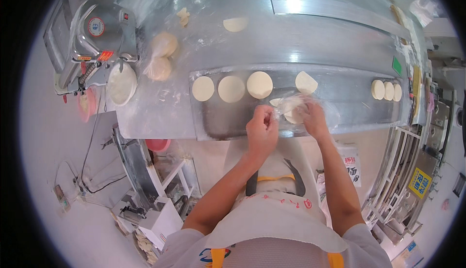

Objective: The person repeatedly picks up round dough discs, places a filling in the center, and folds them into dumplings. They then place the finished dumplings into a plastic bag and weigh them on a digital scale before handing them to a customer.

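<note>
My left hand point(263, 129) pinches one edge of a thin clear plastic bag point(291, 102) over the front of a metal tray point(225, 120). At the bag's other side, my right hand point(315, 119) has hold of it, slightly blurred. A pale dough piece point(293, 116) shows under or inside the bag; I cannot tell which. Just behind lies a dough disc with a straight-cut edge point(306, 82). Left of it, three round dough discs form a row, the nearest being a whole disc point(259, 85). Several more discs point(378, 89) overlap at the tray's right end.
A steel dough-rolling machine point(103, 31) stands at the left, beside a round white floury dish point(122, 84). Bagged dough balls point(160, 68) rest on the steel table point(218, 49). Farther back are a half disc point(235, 24), dough scraps point(183, 17) and a long metal strip point(338, 13).
</note>
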Action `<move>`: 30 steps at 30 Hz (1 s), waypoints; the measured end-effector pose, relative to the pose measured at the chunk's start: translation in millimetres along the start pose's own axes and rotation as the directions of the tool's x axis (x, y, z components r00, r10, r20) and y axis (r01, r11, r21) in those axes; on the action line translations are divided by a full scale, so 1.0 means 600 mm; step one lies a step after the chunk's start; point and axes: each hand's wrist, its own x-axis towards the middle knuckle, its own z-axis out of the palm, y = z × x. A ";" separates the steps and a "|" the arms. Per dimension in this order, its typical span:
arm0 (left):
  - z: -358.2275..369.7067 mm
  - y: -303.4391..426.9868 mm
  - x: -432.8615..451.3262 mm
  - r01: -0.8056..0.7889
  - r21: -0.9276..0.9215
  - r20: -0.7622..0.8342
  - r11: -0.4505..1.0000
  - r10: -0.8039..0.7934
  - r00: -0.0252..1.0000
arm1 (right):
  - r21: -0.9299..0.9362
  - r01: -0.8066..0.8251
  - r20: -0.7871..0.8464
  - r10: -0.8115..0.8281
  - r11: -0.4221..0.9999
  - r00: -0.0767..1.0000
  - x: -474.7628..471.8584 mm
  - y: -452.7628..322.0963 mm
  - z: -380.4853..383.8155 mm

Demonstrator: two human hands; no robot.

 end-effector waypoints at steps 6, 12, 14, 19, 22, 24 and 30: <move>-0.001 -0.007 0.004 -0.036 0.099 0.031 0.994 0.033 0.999 | -0.040 0.200 -0.145 -0.204 0.979 0.968 -0.004 0.009 0.006; 0.004 0.079 -0.020 -0.101 0.256 -0.083 0.961 0.126 0.989 | 0.010 0.259 -0.039 -0.258 0.966 0.965 -0.089 -0.061 -0.129; 0.030 0.143 -0.039 -0.148 0.345 -0.089 0.927 0.190 0.978 | 0.092 0.240 -0.077 -0.234 0.966 0.969 -0.096 -0.026 -0.207; 0.208 0.171 -0.094 0.160 0.141 0.249 0.977 -0.192 0.949 | -0.200 0.115 -0.355 -0.182 0.973 0.917 0.034 0.286 -0.452; 0.384 0.158 -0.092 0.327 0.133 0.440 0.936 -0.351 0.827 | -0.283 0.189 -0.182 -0.247 0.940 0.952 0.095 0.390 -0.520; 0.473 0.147 -0.088 0.349 0.207 0.454 0.914 -0.406 0.793 | -0.227 0.184 -0.016 -0.192 0.957 0.981 0.108 0.399 -0.536; 0.638 0.085 -0.047 0.197 0.310 0.330 0.930 -0.299 0.895 | -0.211 0.238 0.036 -0.235 0.948 0.971 0.118 0.419 -0.548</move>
